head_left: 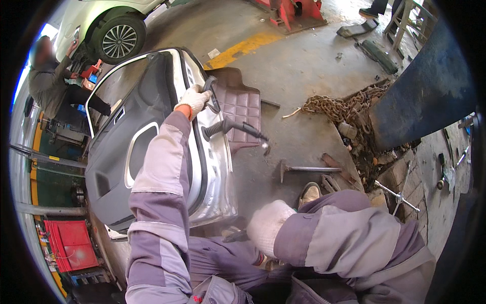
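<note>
A white car door [217, 187] with a black inner trim panel [147, 96] stands on edge in front of me. My left hand [194, 100], in a white knit glove, reaches to its upper right edge, fingers closed around a dark curved piece [214, 97]. Just below, a ribbed black rubber boot [215, 129] with a wiring harness [245, 129] sticks out from the door edge. My right hand [269, 225], also gloved, is closed low before my legs. A dark object [234, 234] juts out left of it; its kind is unclear.
A brown quilted mat [240, 101] lies behind the door. On the floor are a hammer [306, 169], a cross lug wrench [397, 197] and a rusty chain [336, 109] beside a blue post [425, 91]. A person [48, 86] crouches near a white car's wheel [120, 40].
</note>
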The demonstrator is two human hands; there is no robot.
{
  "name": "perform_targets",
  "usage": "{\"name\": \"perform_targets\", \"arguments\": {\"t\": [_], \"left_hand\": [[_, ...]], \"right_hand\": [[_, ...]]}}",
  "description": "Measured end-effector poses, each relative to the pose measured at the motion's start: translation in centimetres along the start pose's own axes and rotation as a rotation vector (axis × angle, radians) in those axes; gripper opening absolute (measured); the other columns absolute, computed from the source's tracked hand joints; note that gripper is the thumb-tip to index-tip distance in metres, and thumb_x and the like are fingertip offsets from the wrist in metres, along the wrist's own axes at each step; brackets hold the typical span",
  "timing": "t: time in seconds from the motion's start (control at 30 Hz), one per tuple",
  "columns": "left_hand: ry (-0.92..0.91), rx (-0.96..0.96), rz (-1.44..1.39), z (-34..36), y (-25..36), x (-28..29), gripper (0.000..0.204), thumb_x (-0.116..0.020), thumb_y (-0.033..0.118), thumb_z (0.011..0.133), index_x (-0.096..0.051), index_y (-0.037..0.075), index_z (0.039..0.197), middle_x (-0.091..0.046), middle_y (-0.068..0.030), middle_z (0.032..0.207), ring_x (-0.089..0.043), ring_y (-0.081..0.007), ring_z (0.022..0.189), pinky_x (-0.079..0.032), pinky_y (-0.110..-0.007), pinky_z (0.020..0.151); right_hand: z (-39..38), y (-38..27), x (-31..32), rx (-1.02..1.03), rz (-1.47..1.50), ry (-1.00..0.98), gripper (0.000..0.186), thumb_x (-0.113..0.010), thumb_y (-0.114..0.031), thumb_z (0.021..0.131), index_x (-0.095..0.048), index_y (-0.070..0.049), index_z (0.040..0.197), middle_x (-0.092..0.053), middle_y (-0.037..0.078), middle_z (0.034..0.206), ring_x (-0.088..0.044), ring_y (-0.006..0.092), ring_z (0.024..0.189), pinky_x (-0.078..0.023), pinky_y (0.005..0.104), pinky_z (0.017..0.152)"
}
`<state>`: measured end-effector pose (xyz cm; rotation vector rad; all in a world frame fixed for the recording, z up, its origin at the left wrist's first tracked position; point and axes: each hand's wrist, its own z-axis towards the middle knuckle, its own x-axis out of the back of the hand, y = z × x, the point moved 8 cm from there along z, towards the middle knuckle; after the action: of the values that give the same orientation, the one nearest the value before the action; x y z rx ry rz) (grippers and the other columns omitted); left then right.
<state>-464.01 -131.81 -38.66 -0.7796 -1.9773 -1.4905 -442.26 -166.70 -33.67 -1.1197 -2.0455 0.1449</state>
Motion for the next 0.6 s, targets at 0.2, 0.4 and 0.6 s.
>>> {"name": "perform_targets", "arguments": {"t": [0.2, 0.4, 0.6], "left_hand": [[0.377, -0.123, 0.101, -0.2, 0.9, 8.0, 0.029, -0.072, 0.024, 0.093, -0.074, 0.001, 0.110, -0.076, -0.0161, 0.094, -0.074, -0.0258, 0.090, -0.057, -0.038, 0.084], [0.432, 0.114, -0.502, 2.8, -5.0, 13.9, 0.016, -0.064, 0.020, 0.107, -0.065, 0.004, 0.111, -0.072, -0.0091, 0.088, -0.073, -0.0242, 0.073, -0.059, -0.037, 0.059], [0.503, 0.185, -0.557, 4.2, -5.9, 10.9, 0.052, -0.081, 0.014, 0.089, -0.056, -0.011, 0.127, -0.070, -0.0221, 0.114, -0.073, -0.0289, 0.081, -0.061, -0.037, 0.073]], "right_hand": [[-2.0, -0.4, 1.9, 0.064, 0.002, 0.051, 0.021, -0.075, -0.016, 0.081, -0.083, -0.008, 0.099, -0.080, 0.015, 0.098, -0.079, 0.0323, 0.093, -0.062, 0.0443, 0.073], [-2.0, -0.7, 2.1, 0.057, -0.021, 0.057, 0.023, -0.071, -0.016, 0.085, -0.083, -0.008, 0.104, -0.080, 0.016, 0.101, -0.079, 0.0328, 0.095, -0.063, 0.0449, 0.074], [-1.1, 0.7, 1.1, -0.006, 0.030, -0.005, 0.023, -0.070, -0.015, 0.086, -0.083, -0.007, 0.105, -0.080, 0.016, 0.104, -0.079, 0.0327, 0.098, -0.063, 0.0449, 0.076]]}}
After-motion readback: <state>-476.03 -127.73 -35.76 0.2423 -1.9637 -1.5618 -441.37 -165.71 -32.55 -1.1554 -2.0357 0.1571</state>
